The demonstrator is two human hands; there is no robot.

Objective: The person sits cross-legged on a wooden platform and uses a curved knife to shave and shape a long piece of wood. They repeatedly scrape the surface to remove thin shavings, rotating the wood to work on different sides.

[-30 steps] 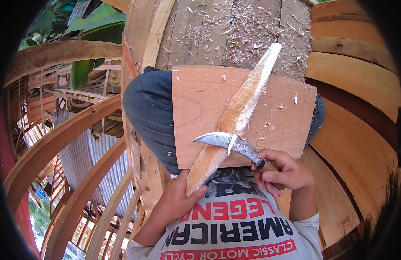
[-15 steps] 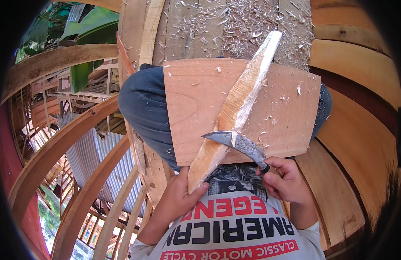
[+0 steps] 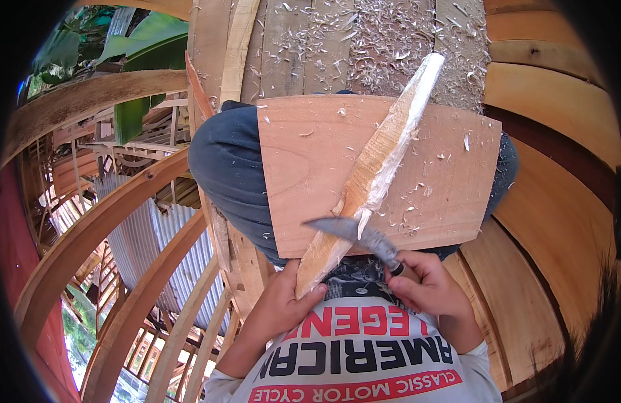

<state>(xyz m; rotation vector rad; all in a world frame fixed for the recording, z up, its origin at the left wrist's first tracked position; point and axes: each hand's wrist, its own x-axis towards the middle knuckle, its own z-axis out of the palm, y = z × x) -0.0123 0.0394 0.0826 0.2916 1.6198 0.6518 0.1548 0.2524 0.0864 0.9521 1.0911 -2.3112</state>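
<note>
A long, roughly carved piece of wood (image 3: 381, 158) slants across a flat board (image 3: 300, 144) on my lap. Its far end is whitish and points up and to the right, past the board's edge. My left hand (image 3: 290, 299) grips the near end, thumb along its side. In my right hand (image 3: 431, 282) is the dark handle of a curved knife (image 3: 367, 238). The knife's blade lies across the wood near its lower part, with the tip out to the left and slightly blurred. A pale curl of wood stands by the blade.
Wood shavings (image 3: 391, 47) litter the plank floor (image 3: 283, 54) ahead of me, and a few lie on the board. Curved wooden ribs (image 3: 96, 238) rise on the left, with corrugated metal sheets (image 3: 183, 245) beyond. Curved planks (image 3: 552, 174) wall the right side.
My right hand has drawn the knife down along the wood toward me and a little left. The left hand keeps its grip on the near end.
</note>
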